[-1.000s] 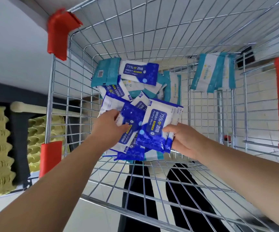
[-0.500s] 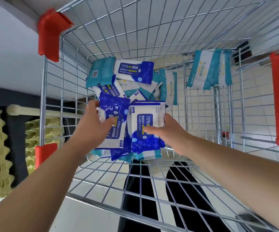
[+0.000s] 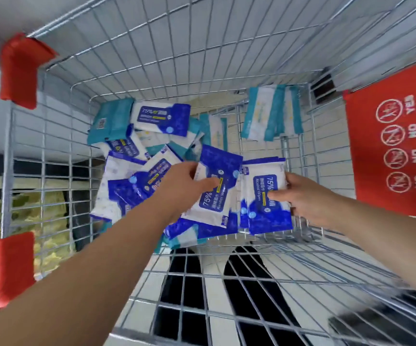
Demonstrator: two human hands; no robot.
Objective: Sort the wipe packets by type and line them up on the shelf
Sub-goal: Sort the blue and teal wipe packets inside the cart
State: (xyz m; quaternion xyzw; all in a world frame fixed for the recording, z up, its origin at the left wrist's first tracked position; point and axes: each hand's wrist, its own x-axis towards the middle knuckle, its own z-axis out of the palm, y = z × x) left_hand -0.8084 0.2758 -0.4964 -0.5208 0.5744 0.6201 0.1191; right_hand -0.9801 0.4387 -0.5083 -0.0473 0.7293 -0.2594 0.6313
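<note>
The cart (image 3: 7,171) is bare metal wire, smooth and bright with a silvery shine. The blue packets (image 3: 269,216) are thin plastic film, glossy and slightly crinkled. The teal packets (image 3: 113,121) at the far left are the same film, a little duller. The red guards (image 3: 18,71) on the left corners are smooth plastic. The red panel (image 3: 389,158) at right has a matt face. The yellowish trays (image 3: 49,203) at left, blurred behind the wire, may be rough paper pulp.

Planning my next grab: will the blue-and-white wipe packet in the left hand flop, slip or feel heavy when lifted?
The blue-and-white plastic-film wipe packet seems only slightly floppy: it lies flat, pinched by the left hand. Probably light, since a mere pinch seems to lift it. Its glossy film may slide on neighbouring packets, so keep the grip firm.
</note>
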